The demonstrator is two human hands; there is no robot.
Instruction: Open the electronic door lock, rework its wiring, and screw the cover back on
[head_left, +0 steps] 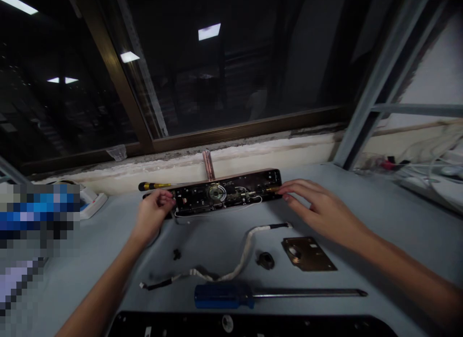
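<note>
A long, narrow door lock panel (238, 188) lies with its inner side showing, a round metal mechanism in its middle and a thin white wire along its lower edge. Its copper-coloured handle (209, 165) sticks out toward the window. My left hand (154, 214) has its fingers curled at the panel's left end; the exact grip is partly hidden. At the other end, my right hand (314, 202) closes thumb and fingers around the corner, beside a small brass-coloured part (273, 189). Behind my left hand lies a yellow-and-black screwdriver (154, 186).
Nearer me lie a sleeved cable (246, 252), a dark round part (265, 260), a flat metal plate (311, 254), a small black piece (177, 254) and a blue-handled screwdriver (224, 296). A second black panel (271, 325) sits at the front. A metal frame (365, 100) stands right.
</note>
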